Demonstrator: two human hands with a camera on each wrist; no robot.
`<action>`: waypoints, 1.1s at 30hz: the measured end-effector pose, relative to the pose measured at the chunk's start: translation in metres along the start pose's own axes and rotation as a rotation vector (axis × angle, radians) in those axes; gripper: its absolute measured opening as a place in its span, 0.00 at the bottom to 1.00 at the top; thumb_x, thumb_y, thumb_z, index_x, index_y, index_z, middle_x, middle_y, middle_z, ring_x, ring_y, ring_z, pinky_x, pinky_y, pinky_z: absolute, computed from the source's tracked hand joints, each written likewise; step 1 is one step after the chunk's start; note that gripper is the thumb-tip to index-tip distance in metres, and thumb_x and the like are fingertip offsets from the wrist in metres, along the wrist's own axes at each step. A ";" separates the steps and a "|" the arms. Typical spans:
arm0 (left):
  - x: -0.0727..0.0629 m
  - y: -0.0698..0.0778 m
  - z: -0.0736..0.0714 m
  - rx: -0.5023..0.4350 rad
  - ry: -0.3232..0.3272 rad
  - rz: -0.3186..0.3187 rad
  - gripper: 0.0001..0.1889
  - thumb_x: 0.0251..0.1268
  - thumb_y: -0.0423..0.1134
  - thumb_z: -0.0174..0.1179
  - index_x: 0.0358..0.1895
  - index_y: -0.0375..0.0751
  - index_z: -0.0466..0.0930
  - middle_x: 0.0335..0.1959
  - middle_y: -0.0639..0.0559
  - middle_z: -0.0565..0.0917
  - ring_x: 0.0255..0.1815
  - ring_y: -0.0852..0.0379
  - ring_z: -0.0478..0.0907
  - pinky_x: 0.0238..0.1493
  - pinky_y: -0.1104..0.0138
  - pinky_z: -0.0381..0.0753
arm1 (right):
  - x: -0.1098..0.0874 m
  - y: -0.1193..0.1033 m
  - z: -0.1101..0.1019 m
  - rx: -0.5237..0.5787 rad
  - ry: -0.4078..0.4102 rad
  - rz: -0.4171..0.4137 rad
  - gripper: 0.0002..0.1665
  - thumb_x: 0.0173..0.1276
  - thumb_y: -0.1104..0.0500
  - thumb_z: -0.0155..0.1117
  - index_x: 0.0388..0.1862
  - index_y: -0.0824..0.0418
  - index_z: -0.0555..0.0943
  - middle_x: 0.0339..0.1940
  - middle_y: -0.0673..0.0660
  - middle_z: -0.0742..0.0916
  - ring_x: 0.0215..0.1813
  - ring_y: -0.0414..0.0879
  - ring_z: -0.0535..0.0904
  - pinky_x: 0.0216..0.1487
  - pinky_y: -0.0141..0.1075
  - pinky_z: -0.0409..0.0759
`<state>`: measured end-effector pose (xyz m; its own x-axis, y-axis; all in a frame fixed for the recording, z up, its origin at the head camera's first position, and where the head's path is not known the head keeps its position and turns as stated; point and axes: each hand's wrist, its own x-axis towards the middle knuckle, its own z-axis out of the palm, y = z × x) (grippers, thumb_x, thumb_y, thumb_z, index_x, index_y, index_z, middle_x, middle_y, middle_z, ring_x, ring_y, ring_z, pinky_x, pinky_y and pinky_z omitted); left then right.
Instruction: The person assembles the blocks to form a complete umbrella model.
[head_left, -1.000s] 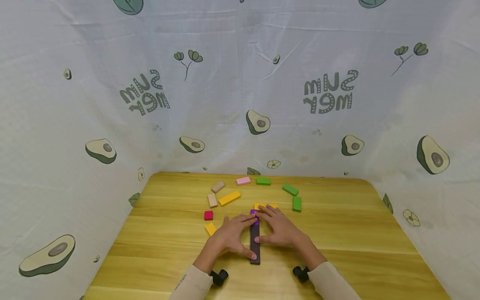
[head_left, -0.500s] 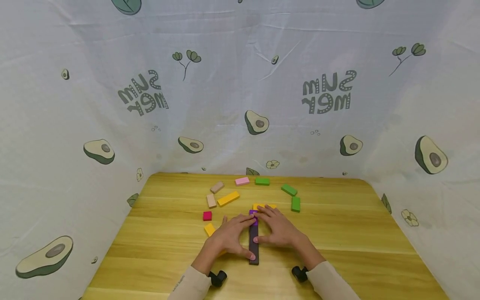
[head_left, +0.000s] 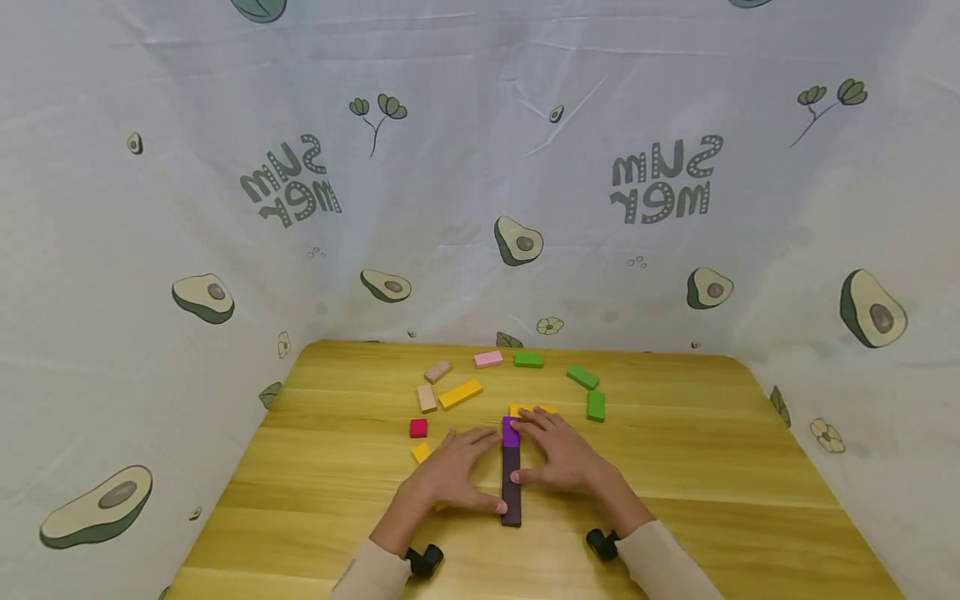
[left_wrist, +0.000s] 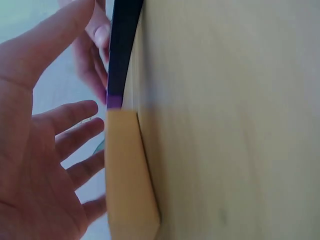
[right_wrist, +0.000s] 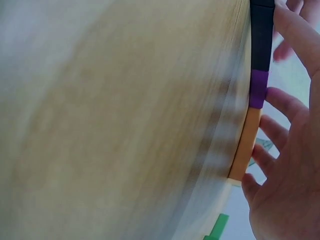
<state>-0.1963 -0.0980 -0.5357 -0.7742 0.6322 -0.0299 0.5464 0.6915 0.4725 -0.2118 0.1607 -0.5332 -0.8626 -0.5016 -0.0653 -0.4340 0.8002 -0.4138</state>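
Note:
A black strip of blocks [head_left: 512,492] lies lengthwise in front of the person, with a purple block [head_left: 511,433] at its far end. Beyond that, a yellow block [right_wrist: 245,145] lies crosswise. The left hand [head_left: 456,471] spreads over the strip's left side; its thumb touches the black part, while its fingers are apart from the purple block. From the right side, the right hand [head_left: 562,454] rests its thumb on the black part and its fingertips on the purple and yellow blocks. Another yellow block [left_wrist: 127,170] is partly hidden under the left hand.
Loose blocks lie in an arc on the wooden table [head_left: 712,467]: a red block [head_left: 418,428], a tan block [head_left: 427,398], a yellow block [head_left: 461,394], a pink block [head_left: 488,359] and a green block [head_left: 596,407], among others. A printed cloth [head_left: 450,183] surrounds the table.
The left hand has moved slightly left, its fingertips coming off the purple block. The right hand and the blocks stay in place; the head view shifts a little.

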 end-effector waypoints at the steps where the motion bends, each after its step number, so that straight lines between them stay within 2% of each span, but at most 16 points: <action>1: -0.003 -0.001 -0.001 -0.003 0.011 -0.006 0.56 0.49 0.77 0.67 0.80 0.52 0.64 0.81 0.54 0.65 0.81 0.49 0.62 0.81 0.42 0.58 | 0.000 0.000 0.000 0.001 0.000 0.001 0.53 0.61 0.24 0.66 0.80 0.47 0.68 0.83 0.54 0.66 0.85 0.64 0.53 0.79 0.68 0.57; 6: -0.020 -0.005 -0.008 -0.009 0.043 -0.052 0.51 0.48 0.74 0.71 0.75 0.51 0.72 0.73 0.52 0.73 0.74 0.51 0.70 0.73 0.53 0.75 | 0.000 -0.001 -0.001 0.001 0.000 0.007 0.53 0.60 0.24 0.66 0.80 0.46 0.68 0.83 0.53 0.66 0.85 0.64 0.54 0.78 0.68 0.58; 10: -0.033 -0.004 -0.010 0.006 0.057 -0.084 0.47 0.49 0.71 0.74 0.71 0.50 0.76 0.67 0.52 0.77 0.67 0.53 0.74 0.68 0.55 0.78 | 0.001 -0.003 0.000 0.005 -0.002 0.017 0.53 0.60 0.24 0.66 0.80 0.45 0.68 0.83 0.52 0.66 0.85 0.63 0.53 0.78 0.68 0.57; 17: -0.052 -0.002 -0.007 0.040 0.093 -0.093 0.35 0.55 0.60 0.76 0.61 0.44 0.83 0.56 0.53 0.83 0.56 0.57 0.79 0.64 0.58 0.81 | 0.001 -0.003 0.001 -0.002 -0.012 0.026 0.53 0.59 0.24 0.66 0.80 0.44 0.68 0.84 0.52 0.65 0.85 0.62 0.52 0.80 0.66 0.56; 25: -0.060 0.002 -0.005 0.094 0.145 -0.117 0.27 0.58 0.52 0.76 0.58 0.43 0.86 0.52 0.52 0.85 0.52 0.56 0.82 0.57 0.59 0.85 | 0.001 -0.001 0.001 -0.006 -0.008 0.028 0.54 0.59 0.25 0.67 0.80 0.45 0.68 0.83 0.53 0.66 0.85 0.62 0.52 0.79 0.66 0.57; 33: -0.062 0.000 -0.003 0.065 0.154 -0.135 0.24 0.58 0.49 0.77 0.55 0.41 0.87 0.49 0.52 0.87 0.51 0.55 0.84 0.55 0.59 0.86 | 0.001 0.001 0.003 -0.011 -0.006 0.023 0.54 0.59 0.24 0.66 0.80 0.45 0.68 0.83 0.52 0.66 0.85 0.62 0.53 0.79 0.66 0.58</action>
<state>-0.1487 -0.1382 -0.5311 -0.8786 0.4751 0.0488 0.4504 0.7902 0.4155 -0.2122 0.1605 -0.5361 -0.8707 -0.4853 -0.0800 -0.4172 0.8149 -0.4023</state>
